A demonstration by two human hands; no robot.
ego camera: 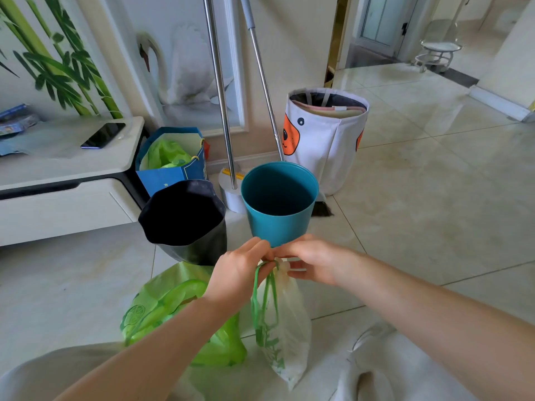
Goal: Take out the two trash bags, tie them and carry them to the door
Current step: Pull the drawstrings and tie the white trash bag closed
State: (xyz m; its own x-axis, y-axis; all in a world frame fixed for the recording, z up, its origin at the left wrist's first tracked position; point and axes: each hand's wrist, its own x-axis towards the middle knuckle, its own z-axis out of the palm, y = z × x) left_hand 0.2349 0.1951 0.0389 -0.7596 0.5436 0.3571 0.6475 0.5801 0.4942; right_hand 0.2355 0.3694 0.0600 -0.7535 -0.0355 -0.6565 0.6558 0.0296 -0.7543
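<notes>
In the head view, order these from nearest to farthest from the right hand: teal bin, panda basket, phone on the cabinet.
From the right hand:
1. Teal bin, just beyond the fingers.
2. Panda basket, farther back, by the wall.
3. Phone, far left, on the cabinet.

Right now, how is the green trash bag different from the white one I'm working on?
The white bag hangs upright, held at its gathered neck by the left hand and right hand; the green bag lies slumped on the floor, unheld. The white bag is translucent white with green drawstrings and print; the green bag is bright green all over. The green bag looks wider and bulkier. Both are thin plastic and out of the bins.
</notes>
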